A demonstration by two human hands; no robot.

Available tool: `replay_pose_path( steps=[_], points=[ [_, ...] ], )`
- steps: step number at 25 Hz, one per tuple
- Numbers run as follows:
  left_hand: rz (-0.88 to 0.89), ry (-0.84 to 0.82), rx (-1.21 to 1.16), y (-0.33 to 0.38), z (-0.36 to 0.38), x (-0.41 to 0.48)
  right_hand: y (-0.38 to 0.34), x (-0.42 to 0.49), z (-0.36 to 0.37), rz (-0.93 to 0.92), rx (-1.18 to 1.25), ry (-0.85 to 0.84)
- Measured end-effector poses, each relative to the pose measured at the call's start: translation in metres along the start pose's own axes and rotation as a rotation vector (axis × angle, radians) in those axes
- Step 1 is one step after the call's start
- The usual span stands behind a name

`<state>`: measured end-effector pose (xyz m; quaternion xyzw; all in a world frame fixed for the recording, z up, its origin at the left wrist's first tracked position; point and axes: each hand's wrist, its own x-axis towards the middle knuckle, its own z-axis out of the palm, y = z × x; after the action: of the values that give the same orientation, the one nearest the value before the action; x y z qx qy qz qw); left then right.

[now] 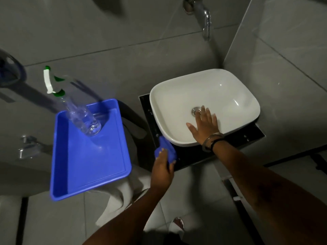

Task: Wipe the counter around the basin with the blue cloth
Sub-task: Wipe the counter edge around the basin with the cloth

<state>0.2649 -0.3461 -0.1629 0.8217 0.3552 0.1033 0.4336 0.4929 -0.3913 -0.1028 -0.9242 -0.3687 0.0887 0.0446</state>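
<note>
My left hand [163,167] grips the bunched blue cloth [165,151], pressing it on the black counter [150,119] at the basin's [203,96] near-left corner. My right hand [205,127] lies flat, fingers spread, inside the basin just below the drain [196,110]

I see the basin [203,96] sitting on the desk [150,119], with the tap [205,16] on the wall behind it. My right grip [203,126] rests flat inside the basin, just before the drain [196,110]. My left grip [161,167] presses the cloth [165,149] on the desk at the basin's front left corner. Left of the desk lies a tray [92,156], with a spray bottle [77,112] standing in it.
</note>
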Motion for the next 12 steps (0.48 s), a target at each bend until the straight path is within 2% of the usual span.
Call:
replay_pose_path(
  steps=[2, 4, 12],
  points=[
    [0.187, -0.278, 0.408, -0.016, 0.028, -0.011, 0.004, -0.003, 0.014, -0.024, -0.039, 0.015],
    [0.231, -0.324, 0.595, -0.025, 0.042, -0.016, 0.006, -0.001, 0.016, -0.046, -0.035, 0.031],
    [0.232, -0.396, 0.699, -0.023, 0.039, -0.015, 0.009, 0.001, 0.014, -0.014, -0.013, 0.051]
  ],
)
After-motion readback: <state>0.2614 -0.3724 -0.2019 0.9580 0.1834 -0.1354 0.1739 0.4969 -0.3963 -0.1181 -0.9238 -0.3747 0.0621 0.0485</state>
